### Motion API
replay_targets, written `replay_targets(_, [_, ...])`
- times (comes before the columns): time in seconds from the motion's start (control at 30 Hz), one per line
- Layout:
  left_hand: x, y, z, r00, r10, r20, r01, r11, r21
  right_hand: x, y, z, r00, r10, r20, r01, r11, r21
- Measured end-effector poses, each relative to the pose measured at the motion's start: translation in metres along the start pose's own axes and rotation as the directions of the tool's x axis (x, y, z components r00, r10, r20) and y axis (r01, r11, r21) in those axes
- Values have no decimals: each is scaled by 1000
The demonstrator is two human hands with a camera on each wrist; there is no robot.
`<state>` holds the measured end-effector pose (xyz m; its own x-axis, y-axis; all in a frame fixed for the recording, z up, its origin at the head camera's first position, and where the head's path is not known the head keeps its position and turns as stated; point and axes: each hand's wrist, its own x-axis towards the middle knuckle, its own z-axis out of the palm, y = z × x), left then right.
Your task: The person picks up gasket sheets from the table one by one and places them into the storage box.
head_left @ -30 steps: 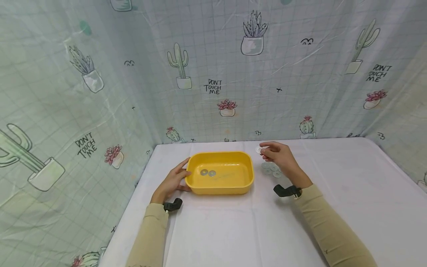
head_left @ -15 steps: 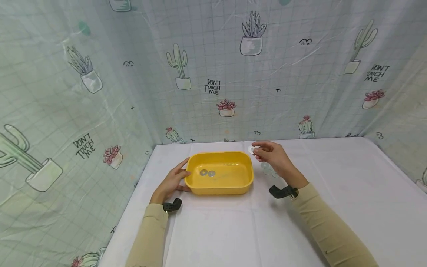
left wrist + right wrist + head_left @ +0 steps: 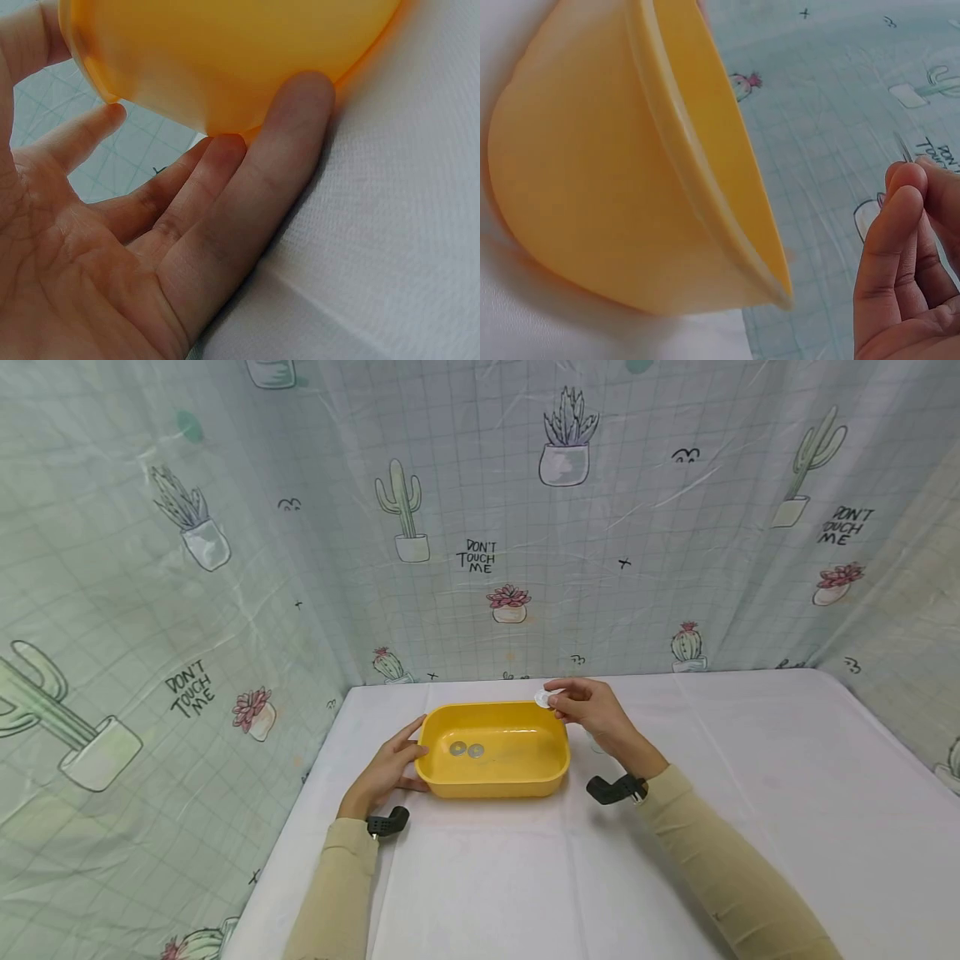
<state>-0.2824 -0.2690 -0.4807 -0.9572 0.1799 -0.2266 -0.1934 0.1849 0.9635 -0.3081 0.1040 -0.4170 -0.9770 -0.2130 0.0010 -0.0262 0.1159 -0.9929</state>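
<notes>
A yellow rectangular plastic tub [image 3: 491, 789] stands on the white-covered table. Two grey washers [image 3: 476, 750] lie on its floor, toward the left. My left hand [image 3: 386, 768] grips the tub's left end, with one digit over the rim; in the left wrist view its fingers [image 3: 289, 135] touch the outer wall. My right hand [image 3: 596, 714] is at the far right corner of the tub and pinches a thin, shiny washer [image 3: 544, 698] between thumb and fingertips. In the right wrist view that washer [image 3: 904, 147] appears edge-on above the fingertips.
Another washer [image 3: 597, 747] lies on the table right of the tub, partly hidden by my right hand; any others there are covered. A cactus-printed cloth [image 3: 480, 485] hangs behind the table and along its sides.
My right hand has moved left with the pinched washer, from above the washers on the table to the tub's far right corner. My left hand and the tub have stayed in place.
</notes>
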Motion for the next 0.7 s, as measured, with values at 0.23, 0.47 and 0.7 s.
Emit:
replay_targets(0.23, [1, -1, -1, 1000, -1, 4, 1, 1000, -2, 9, -1, 16, 999, -10, 39, 11, 1000, -19])
replay_targets(0.47, [1, -1, 0, 1000, -3, 2, 3, 1000, 2, 13, -1, 28, 998, -4, 65, 5, 1000, -15])
replay_targets(0.7, [-1, 1, 0, 1000, 4, -1, -4, 1000, -1, 16, -1, 39, 998, 17, 68, -18, 1000, 9])
